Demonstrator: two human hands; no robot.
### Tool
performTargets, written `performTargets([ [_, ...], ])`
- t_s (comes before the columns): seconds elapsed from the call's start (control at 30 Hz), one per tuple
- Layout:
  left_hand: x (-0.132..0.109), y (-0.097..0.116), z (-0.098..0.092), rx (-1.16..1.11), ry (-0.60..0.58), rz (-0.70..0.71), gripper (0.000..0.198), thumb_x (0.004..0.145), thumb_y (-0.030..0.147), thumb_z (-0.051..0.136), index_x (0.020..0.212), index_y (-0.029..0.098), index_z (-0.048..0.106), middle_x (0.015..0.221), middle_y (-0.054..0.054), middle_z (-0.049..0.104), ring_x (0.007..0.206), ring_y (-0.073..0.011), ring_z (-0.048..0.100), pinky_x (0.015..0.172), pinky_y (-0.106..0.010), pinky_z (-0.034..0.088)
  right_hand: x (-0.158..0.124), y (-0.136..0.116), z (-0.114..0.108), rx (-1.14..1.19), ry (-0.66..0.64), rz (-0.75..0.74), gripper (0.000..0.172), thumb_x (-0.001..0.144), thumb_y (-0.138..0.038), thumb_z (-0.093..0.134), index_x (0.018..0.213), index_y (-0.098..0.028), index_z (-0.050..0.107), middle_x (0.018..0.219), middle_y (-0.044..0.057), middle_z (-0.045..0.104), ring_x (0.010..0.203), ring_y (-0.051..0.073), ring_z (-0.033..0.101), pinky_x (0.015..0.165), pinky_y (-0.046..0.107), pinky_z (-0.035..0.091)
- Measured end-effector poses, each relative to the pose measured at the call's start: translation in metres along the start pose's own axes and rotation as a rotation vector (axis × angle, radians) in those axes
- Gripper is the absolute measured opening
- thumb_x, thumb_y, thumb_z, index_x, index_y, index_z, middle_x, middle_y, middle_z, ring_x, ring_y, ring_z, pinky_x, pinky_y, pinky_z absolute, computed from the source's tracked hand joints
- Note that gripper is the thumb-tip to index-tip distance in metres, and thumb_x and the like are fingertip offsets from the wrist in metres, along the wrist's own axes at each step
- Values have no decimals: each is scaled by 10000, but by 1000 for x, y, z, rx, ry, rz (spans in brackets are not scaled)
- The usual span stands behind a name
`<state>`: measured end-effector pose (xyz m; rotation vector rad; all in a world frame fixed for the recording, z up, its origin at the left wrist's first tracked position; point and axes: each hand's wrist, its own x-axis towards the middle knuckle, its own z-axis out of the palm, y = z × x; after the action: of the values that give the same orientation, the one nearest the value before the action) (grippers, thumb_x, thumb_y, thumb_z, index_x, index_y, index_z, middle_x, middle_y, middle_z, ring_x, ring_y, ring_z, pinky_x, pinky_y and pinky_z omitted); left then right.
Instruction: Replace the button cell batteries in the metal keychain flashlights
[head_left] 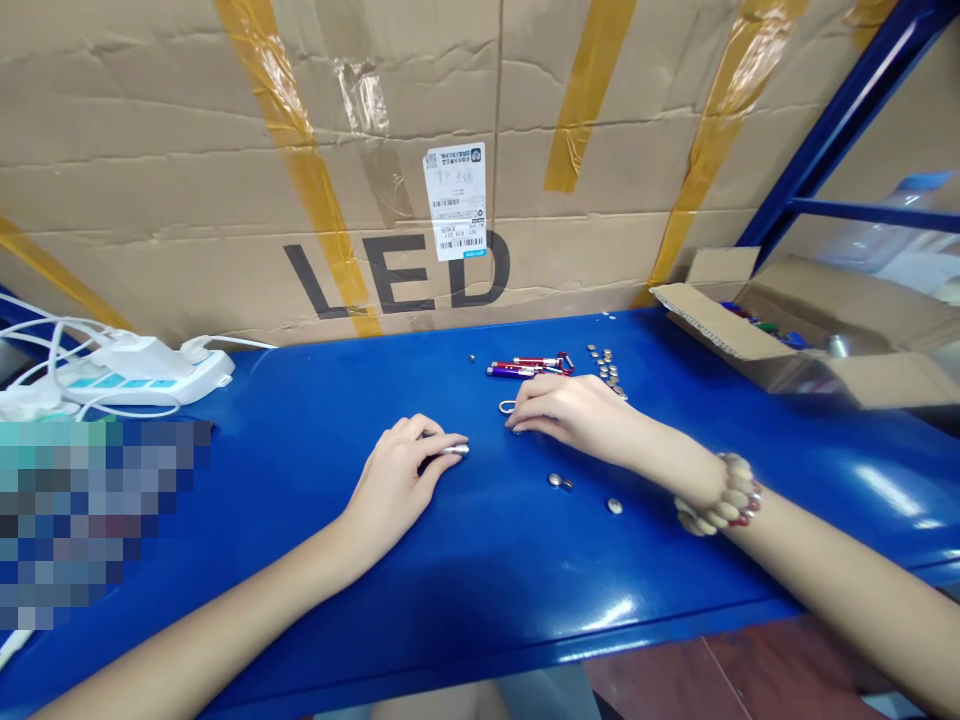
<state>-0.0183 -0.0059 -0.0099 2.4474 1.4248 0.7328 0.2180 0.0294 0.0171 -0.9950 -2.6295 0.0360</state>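
My left hand (401,475) rests low over the blue table, thumb and fingers closed on a small tube whose silver metal end (460,450) sticks out to the right. The rest of that tube is hidden by the fingers. To its right, my right hand (577,412) is pinched at the table, with a silver metal clip loop (506,407) showing at its fingertips. Just behind this hand lie a purple penlight (511,371) and a red penlight (531,362). Several round button cells (606,356) are grouped beyond the wrist. Nearer me lie loose cells (554,481) and another cell (615,506).
A large cardboard carton (405,120) marked LED stands along the back. An open cardboard box (720,325) with coloured items sits at right, near a blue metal frame (817,130). At left is a white power strip (202,375) with cables. One tiny dark piece (472,358) lies behind.
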Motion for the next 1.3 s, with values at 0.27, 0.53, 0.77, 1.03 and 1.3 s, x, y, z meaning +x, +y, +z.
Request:
performTargets([
  [0.27,1,-10,-5,192,63,80,241,900,200,478,1030,275,666,902,-27,598,825,-187,506,713,-315,369,-4,9,-25,305,-178,109,260,725,-422,684,814,-178,707,802,28,673,711,137,601,619,237,441],
  [0.53,1,4,-9,69,230,42,165,869,267,552,1006,240,640,882,-3,673,836,-185,564,734,-305,382,-12,4,-30,583,-570,186,345,617,-420,753,834,-155,708,748,20,690,629,119,609,536,195,448],
  [0.77,-2,13,-9,-39,326,107,119,789,262,664,898,223,637,866,23,703,801,-155,608,733,-271,413,-9,4,-24,516,-451,150,210,715,-349,693,770,-148,720,710,25,702,610,116,620,570,203,473],
  [1.03,-7,13,-4,-79,267,250,125,757,295,694,853,221,662,801,23,709,743,-145,603,707,-279,407,4,-36,-14,717,75,181,173,769,-308,646,820,-160,719,778,22,690,658,103,587,523,193,427],
  [1.3,-6,12,-1,-114,279,312,100,783,252,668,852,180,669,758,1,702,708,-138,585,684,-271,425,8,-49,7,857,99,340,228,703,-366,694,757,-145,716,673,20,662,561,79,516,462,189,371],
])
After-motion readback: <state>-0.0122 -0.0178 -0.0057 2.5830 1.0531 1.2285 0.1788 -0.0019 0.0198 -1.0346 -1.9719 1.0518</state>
